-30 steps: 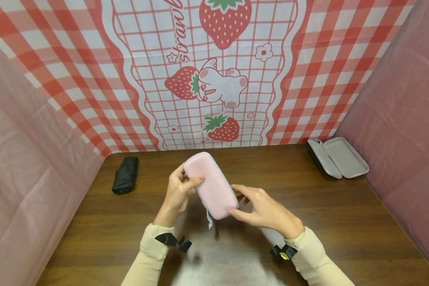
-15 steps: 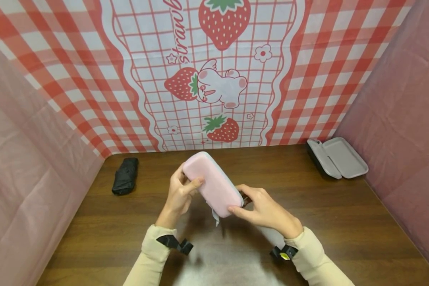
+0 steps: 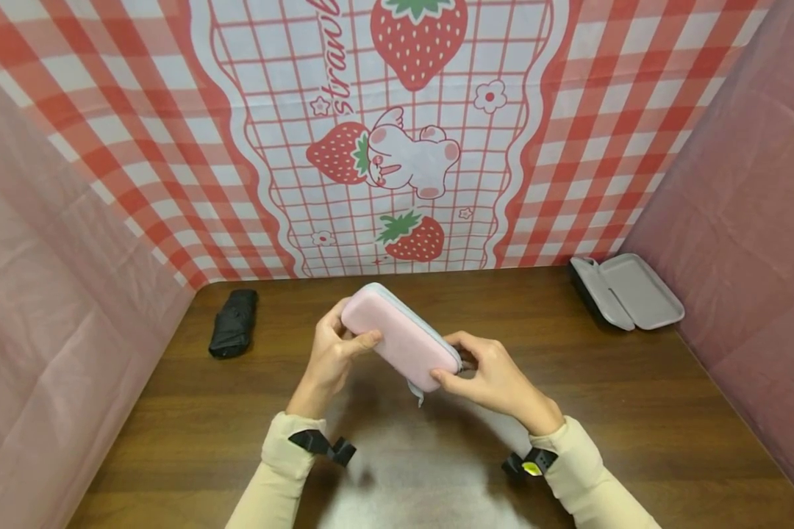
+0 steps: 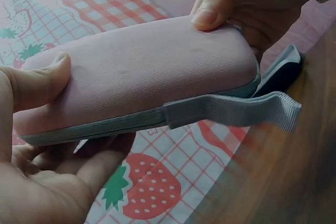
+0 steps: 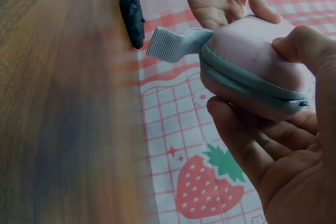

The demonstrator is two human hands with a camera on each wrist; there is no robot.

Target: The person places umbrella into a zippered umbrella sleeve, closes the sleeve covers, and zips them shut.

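A pink zippered hard case is held tilted above the table, its upper left end higher than its right end. My left hand grips the left end, thumb on the pink face and fingers beneath. At the other end my right hand holds the case between thumb and fingers. The grey zipper band runs closed along the side seen in the right wrist view. From the case's lower edge a grey ribbed strap hangs free.
On the wooden table, a black folded umbrella-like bundle lies at the back left. An opened grey-lined case lies at the back right. Behind the table hangs a strawberry-print cloth, with pink cloth at both sides.
The pink case has turned, its right end swinging up and rightward, so more of its grey zipper edge shows. My right hand moved slightly with it; both hands keep their hold.
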